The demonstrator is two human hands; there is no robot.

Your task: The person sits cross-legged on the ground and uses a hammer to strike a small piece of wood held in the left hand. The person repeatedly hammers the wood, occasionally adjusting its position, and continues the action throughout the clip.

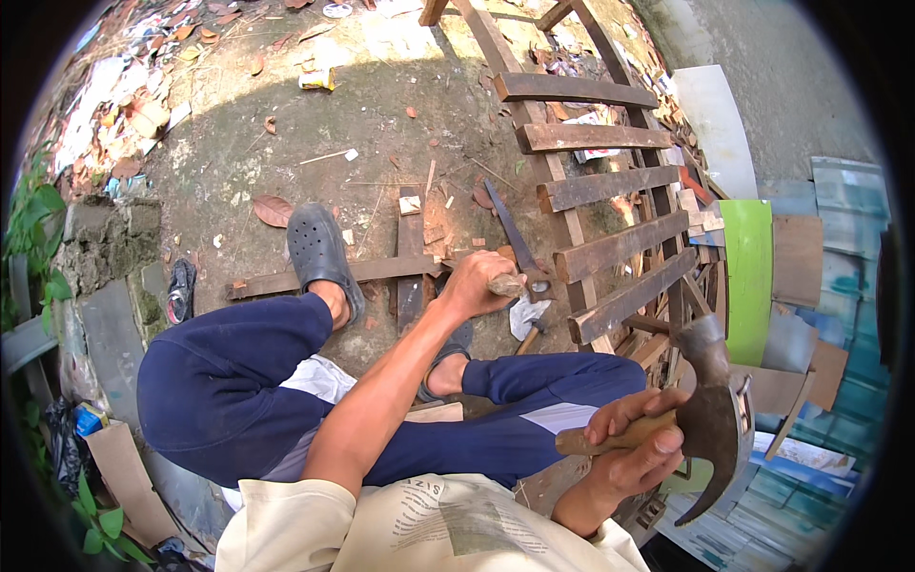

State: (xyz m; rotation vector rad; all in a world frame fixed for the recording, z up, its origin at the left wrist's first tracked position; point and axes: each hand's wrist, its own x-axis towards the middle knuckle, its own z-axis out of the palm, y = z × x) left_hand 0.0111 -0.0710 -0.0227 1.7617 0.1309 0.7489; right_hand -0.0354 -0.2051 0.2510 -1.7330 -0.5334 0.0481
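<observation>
1. Fingers of the left hand (477, 284) were curled shut round the wooden handle of a chisel (519, 250), gripping it near the butt end.
2. From that fist, the chisel's dark blade ran toward eleven o'clock, up and slightly left, with its long axis lying flat and close to the ground.
3. Its butt end sat at about four o'clock from the blade tip, just beside the lowest slats of the frame (596, 191).
4. A plank (324, 276) lay crosswise at nine o'clock from the left hand, pinned under a dark clog (319, 253).
5. Fingers of the right hand (634, 443) were wrapped tight round the wooden shaft of a hammer (715, 410), thumb along the top.
6. The hammer head stood raised at twelve o'clock from that fist, claw curving down toward five o'clock.
7. From the hammer head, the chisel's butt lay toward ten o'clock, well apart, with the frame's lower slats between them in the view.
8. The left hand was on the chisel; the right was the far one, so any strike had to travel up-left across that gap.
9. Whether the blade tip touched wood or bare ground could not be told.
</observation>
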